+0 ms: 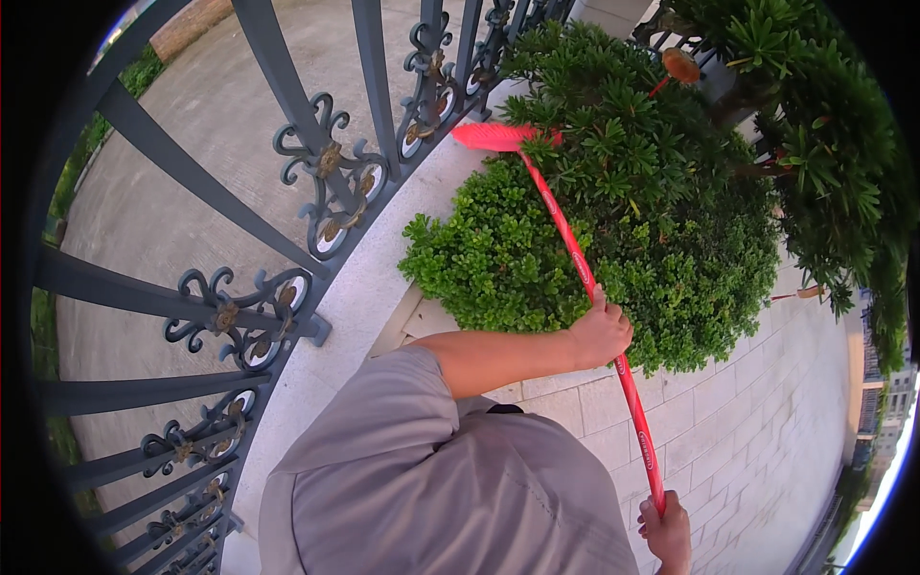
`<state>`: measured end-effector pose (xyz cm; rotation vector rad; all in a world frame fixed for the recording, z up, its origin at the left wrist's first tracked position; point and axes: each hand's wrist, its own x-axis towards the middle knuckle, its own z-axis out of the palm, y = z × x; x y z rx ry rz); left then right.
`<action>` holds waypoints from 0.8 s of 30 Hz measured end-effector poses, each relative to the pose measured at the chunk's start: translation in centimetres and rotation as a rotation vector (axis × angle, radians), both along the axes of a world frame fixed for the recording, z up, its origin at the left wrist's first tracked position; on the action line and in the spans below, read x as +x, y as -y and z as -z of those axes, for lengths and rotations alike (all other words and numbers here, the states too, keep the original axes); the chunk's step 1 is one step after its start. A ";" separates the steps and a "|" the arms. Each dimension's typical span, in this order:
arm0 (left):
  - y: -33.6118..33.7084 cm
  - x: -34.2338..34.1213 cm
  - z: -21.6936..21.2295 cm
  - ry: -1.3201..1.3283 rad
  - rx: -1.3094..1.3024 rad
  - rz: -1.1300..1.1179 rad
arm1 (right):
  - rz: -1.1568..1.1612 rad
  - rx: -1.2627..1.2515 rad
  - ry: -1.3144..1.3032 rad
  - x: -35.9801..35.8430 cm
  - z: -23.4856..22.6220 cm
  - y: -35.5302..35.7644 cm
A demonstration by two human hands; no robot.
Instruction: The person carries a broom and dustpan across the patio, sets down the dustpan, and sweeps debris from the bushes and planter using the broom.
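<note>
A red broom [556, 210] slants across the view, its long handle running from the lower right up to a bristled head at the top. My left hand [602, 332] is wrapped round the middle of the handle, with the thumb lying along it. Lower down, my right hand [667, 529] grips the handle near its end. The broom head rests on or just over the pale stone ledge [428, 182], between the metal fence and the bushes. Leaves cover part of the head's right end, so whether the bristles touch the ledge I cannot tell.
A dark grey metal fence [287, 86] with scrollwork curves along the left side. Green bushes [498, 249] stand beside the ledge, and a leafy tree [815, 163] hangs over at the upper right. Pale paving [728, 422] spreads to the right.
</note>
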<state>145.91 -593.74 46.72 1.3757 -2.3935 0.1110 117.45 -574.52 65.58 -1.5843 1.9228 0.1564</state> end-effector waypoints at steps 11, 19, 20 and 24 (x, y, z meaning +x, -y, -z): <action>5.8 5.0 6.1 -0.025 -0.044 -0.267 | 0.164 0.020 0.448 7.4 13.1 3.9; -3.2 11.9 5.4 -0.337 0.146 -0.259 | -0.132 -0.352 0.329 16.3 22.5 16.4; -5.7 12.8 6.0 -0.320 0.141 -0.253 | -0.129 -0.343 0.335 17.9 22.7 18.2; -15.3 15.4 7.6 -0.345 0.239 -0.317 | -0.133 -0.392 0.378 22.4 25.4 24.6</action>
